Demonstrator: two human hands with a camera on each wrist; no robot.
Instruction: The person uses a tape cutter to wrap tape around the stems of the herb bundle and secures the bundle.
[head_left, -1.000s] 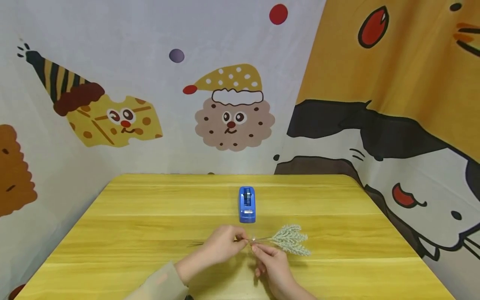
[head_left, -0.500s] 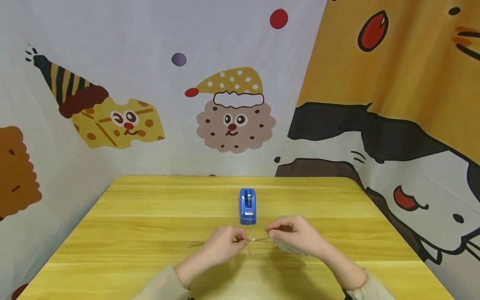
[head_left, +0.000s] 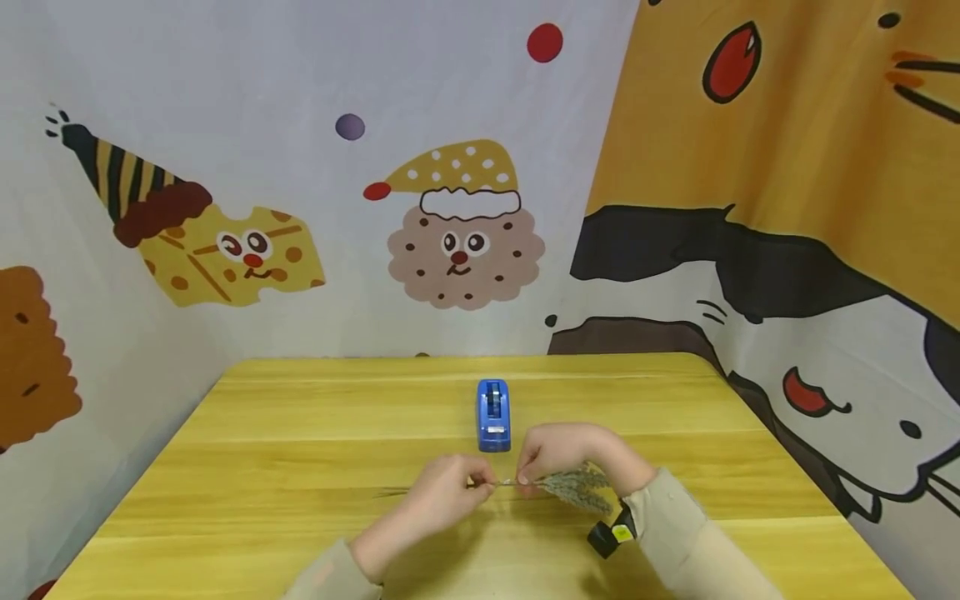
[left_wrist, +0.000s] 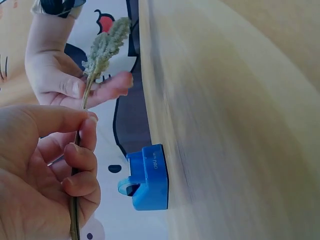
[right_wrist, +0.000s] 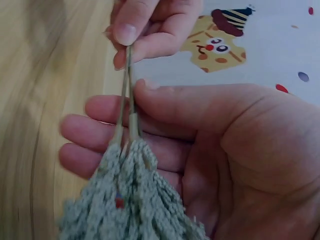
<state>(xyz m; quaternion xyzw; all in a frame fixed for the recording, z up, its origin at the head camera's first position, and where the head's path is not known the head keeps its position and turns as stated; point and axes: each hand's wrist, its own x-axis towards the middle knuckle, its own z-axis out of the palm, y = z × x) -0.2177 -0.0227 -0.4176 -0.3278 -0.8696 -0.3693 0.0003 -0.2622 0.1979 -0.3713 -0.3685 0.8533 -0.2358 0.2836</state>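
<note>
A small bunch of pale green artificial flower sprigs (head_left: pixel 576 487) lies sideways in both hands, heads to the right. Its thin stems (left_wrist: pixel 74 200) run through my left hand (head_left: pixel 450 490), whose thumb and index finger pinch them. At the stem necks just above the heads, my right hand (head_left: pixel 558 450) has its thumb on one side and fingers behind, the stems (right_wrist: pixel 131 102) between them. A shiny clear patch (head_left: pixel 507 482) shows on the stems between the two hands. In the right wrist view the fluffy heads (right_wrist: pixel 130 200) hang over the right palm.
A blue tape dispenser (head_left: pixel 493 417) stands on the wooden table (head_left: pixel 300 417) just beyond the hands; the left wrist view shows the dispenser (left_wrist: pixel 150 177) side-on. A printed cartoon curtain (head_left: pixel 300 100) hangs behind the table. A black wrist device (head_left: pixel 611 533) sits at the right sleeve.
My right hand left its place below the stems, swung up over the flower heads, then came left onto the stems. The left hand keeps its pinch in nearly the same spot.
</note>
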